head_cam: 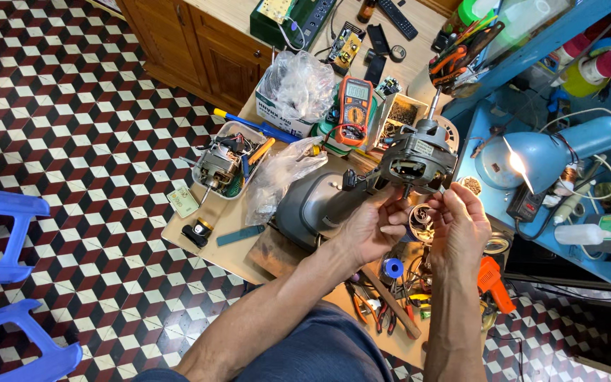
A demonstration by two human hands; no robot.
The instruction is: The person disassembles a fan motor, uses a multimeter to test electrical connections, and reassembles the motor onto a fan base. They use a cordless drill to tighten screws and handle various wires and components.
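Work surface: 1 tan wooden bench [235, 244], set on a tiled floor [86, 141] in red, black and white cube pattern. On the bench: 1 clear plastic tray [229, 164] holding a small motor and wires; 1 crumpled clear plastic bag [284, 173] just beside it; 1 white box [283, 117] with a second bag on top; 1 orange multimeter [356, 101]; 1 grey fan base [312, 205]; 1 wooden block [277, 253] at the near edge; pliers [380, 311] with red handles; 1 orange tool [493, 281]. Beside the bench: 1 blue plastic chair [8, 283].
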